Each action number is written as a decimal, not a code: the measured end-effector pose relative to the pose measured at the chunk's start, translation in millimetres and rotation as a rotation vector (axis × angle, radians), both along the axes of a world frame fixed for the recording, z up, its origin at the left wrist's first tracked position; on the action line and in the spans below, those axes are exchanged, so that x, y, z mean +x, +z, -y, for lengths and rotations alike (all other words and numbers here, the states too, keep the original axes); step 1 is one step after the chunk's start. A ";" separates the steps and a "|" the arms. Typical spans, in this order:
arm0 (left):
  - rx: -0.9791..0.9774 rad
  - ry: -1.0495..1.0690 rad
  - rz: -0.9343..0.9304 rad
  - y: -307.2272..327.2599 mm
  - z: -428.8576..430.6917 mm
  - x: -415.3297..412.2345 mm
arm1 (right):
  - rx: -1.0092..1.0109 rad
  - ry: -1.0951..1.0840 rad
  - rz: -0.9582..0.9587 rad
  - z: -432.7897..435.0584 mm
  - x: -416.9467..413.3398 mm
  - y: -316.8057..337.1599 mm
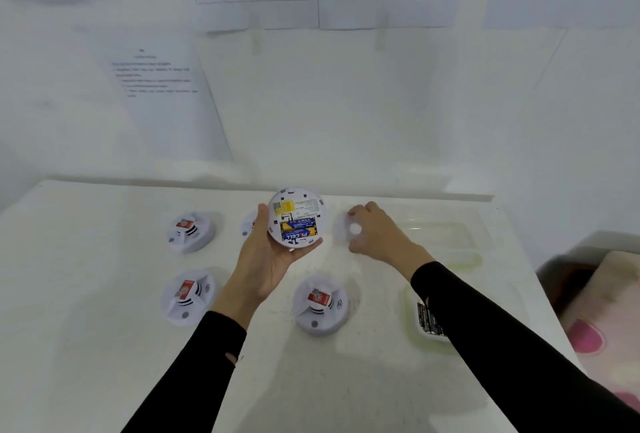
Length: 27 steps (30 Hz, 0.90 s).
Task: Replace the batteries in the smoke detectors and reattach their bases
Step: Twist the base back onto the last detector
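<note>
My left hand (266,259) grips a white round smoke detector (296,216) above the table, its back turned toward me. Two blue and yellow batteries (298,230) sit in its open compartment below a yellow label. My right hand (375,231) reaches over the table to the right of it, fingers curled round a white round base (346,230) that is blurred.
Three other detectors stand on the white table (104,346), one at the back left (190,231), one at the front left (187,295) and one at the front middle (320,304). Another (248,223) is half hidden behind my left hand. A clear container (446,238) and a tray with batteries (424,323) lie right.
</note>
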<state>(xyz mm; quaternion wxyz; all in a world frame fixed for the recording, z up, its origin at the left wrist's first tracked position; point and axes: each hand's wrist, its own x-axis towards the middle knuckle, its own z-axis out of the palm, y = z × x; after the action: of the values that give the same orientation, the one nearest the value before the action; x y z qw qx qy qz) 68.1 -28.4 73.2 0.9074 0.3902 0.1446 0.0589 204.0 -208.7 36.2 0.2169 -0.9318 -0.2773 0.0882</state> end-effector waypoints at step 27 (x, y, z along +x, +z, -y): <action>0.125 -0.045 0.066 4.3 47.3 19.5 | 0.698 -0.221 0.139 5.0 -82.1 61.9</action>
<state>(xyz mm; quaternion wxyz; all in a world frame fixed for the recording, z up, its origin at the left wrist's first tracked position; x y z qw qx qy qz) 87.6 -75.7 77.6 0.8866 0.4471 0.1019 0.0602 121.9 -213.6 98.2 0.5104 -0.8299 -0.2023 -0.0991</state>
